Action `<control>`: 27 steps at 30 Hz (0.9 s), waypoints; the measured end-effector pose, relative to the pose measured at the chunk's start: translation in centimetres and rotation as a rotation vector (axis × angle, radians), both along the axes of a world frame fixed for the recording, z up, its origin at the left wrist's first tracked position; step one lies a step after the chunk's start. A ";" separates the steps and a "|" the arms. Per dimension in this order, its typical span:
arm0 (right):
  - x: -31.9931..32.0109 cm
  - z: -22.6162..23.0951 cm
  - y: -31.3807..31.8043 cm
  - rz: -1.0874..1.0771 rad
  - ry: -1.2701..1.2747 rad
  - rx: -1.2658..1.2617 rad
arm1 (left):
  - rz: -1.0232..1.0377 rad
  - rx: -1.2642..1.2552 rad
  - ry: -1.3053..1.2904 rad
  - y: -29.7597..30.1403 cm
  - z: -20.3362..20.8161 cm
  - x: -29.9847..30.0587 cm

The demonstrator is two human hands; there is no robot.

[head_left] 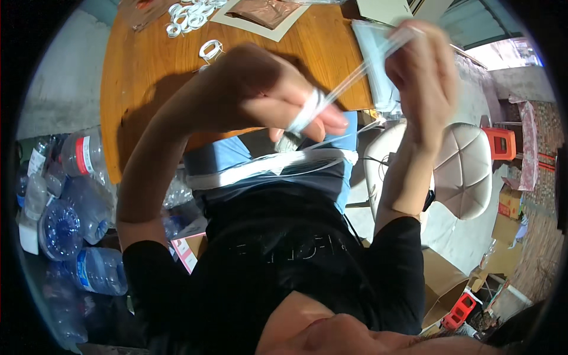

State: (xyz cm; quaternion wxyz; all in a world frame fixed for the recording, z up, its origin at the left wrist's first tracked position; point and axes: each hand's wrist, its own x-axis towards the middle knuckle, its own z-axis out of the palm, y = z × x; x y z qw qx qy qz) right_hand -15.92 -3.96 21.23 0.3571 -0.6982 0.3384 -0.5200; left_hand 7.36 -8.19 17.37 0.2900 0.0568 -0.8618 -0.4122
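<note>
Table (pixel 148 71): wooden; white rings (pixel 188 15) at far edge.
Bottles (pixel 65 225): clear plastic, contents unclear.
Left hand (pixel 266 94): pinching white band (pixel 307 109).
Right hand (pixel 423 77): gripping band's upper end.
Band: stretched diagonally, above table's near edge.

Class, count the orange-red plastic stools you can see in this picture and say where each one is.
2. One orange-red stool stands at the right, beside the padded white chair. The other orange-red stool is at the lower right, by the cardboard boxes. Others may be hidden.
</note>
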 end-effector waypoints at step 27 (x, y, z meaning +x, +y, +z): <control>2.7 -2.5 2.2 0.260 0.239 -0.266 | 0.286 -0.611 -0.218 3.1 -2.1 1.2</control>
